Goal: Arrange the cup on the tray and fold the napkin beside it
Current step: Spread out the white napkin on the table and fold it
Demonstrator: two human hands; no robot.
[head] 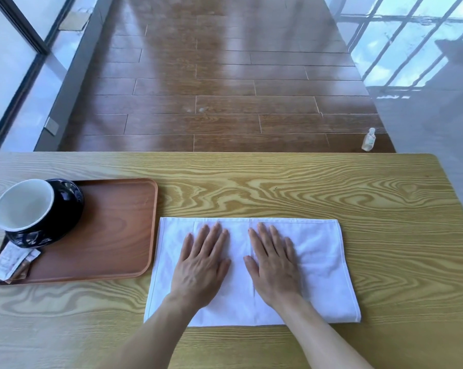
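Note:
A dark cup (39, 213) with a white inside stands upright at the far left of a brown tray (113, 235). Right of the tray, a white napkin (321, 251) lies flat on the table as a wide rectangle, with a crease running down its middle. My left hand (202, 265) and my right hand (274, 265) rest palm down side by side on the napkin's middle, fingers spread and pointing away from me. Neither hand grips anything.
Small paper sachets (9, 262) lie at the tray's near left corner. The wooden table (358, 198) ends at its far edge over a plank floor. A small clear bottle (368, 139) stands on the floor beyond the table's right side.

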